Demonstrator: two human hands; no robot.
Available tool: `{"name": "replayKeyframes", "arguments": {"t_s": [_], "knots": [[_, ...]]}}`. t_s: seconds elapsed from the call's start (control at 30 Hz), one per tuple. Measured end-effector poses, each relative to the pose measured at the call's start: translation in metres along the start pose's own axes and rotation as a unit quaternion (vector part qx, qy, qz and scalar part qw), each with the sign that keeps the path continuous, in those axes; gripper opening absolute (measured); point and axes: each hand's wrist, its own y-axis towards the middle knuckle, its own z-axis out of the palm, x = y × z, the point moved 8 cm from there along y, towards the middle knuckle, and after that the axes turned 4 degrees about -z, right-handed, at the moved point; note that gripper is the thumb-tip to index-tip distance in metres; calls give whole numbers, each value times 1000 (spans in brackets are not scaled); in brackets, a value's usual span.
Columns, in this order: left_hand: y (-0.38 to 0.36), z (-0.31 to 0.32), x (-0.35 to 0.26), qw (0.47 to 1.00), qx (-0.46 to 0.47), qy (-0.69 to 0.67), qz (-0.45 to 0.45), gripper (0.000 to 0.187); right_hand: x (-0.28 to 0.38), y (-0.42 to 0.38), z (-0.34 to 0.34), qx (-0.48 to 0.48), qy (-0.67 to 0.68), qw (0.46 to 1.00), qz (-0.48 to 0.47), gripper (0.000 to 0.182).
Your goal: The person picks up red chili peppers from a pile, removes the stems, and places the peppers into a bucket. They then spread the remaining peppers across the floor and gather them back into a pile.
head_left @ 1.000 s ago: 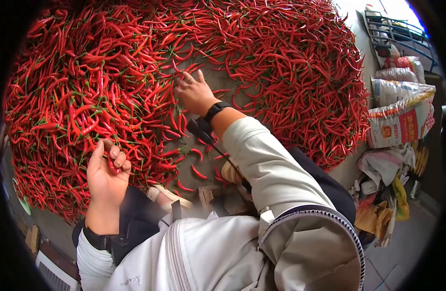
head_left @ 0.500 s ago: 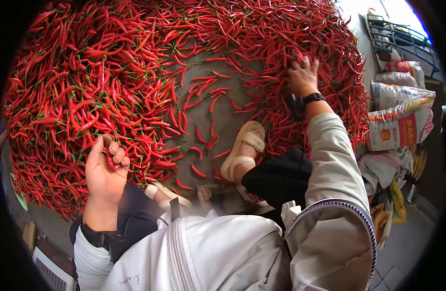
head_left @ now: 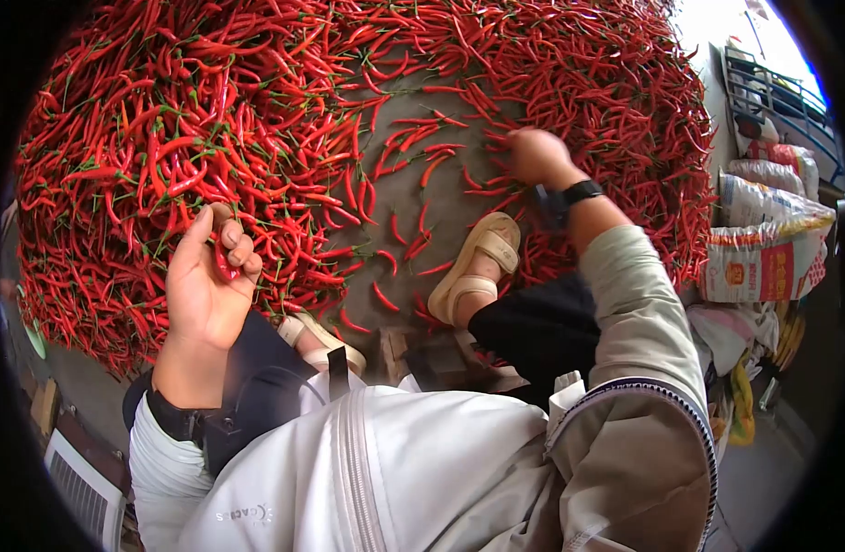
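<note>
My left hand (head_left: 206, 281) raised palm-up, fingers curled on a chili (head_left: 224, 267), my right hand (head_left: 536, 156) fisted among chilies (head_left: 606, 101), grip contents unclear, sandal (head_left: 475, 267) between.

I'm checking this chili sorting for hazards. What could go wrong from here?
The sandalled foot rests among loose chilies on the ground, so some could get crushed. The left hand holds a chili against bare skin, which may bring irritation. The right hand also reaches bare into the pile.
</note>
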Motion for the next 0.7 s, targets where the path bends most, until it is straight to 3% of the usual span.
{"name": "replayKeyframes", "arguments": {"t_s": [0.03, 0.17, 0.23, 0.3, 0.4, 0.53, 0.57, 0.67, 0.7], "knots": [[0, -1, 0, 1000, 0, -1, 0, 15, 9, 17, 37, 8, -28, 998, -49, 17], [1, -5, 1, 1000, -11, -1, -1, 14, 41, 19, 64, 21, 38, 999, 24, 20], [2, -6, 1, 1000, -12, -6, -4, 14, 37, 24, 78, -51, 96, 994, 24, 21], [1, -4, 0, 1000, -7, -3, 0, 14, 21, 36, 94, -65, 126, 990, 5, 21], [1, -6, -1, 1000, -10, -3, 0, 14, -9, 43, 86, -86, 230, 969, 4, 22], [0, -5, 0, 1000, -8, -3, -1, 14, -48, 27, 56, -196, 342, 918, 51, 26], [0, -4, 0, 1000, -9, -4, -1, 14, -43, 16, 42, -154, 383, 908, 69, 32], [1, -3, 1, 1000, -6, -4, -2, 14, -39, 5, 26, -180, 260, 948, 23, 32], [1, -3, 1, 1000, -6, -4, -2, 14, -29, -1, 23, -111, 218, 969, 38, 32]]}}
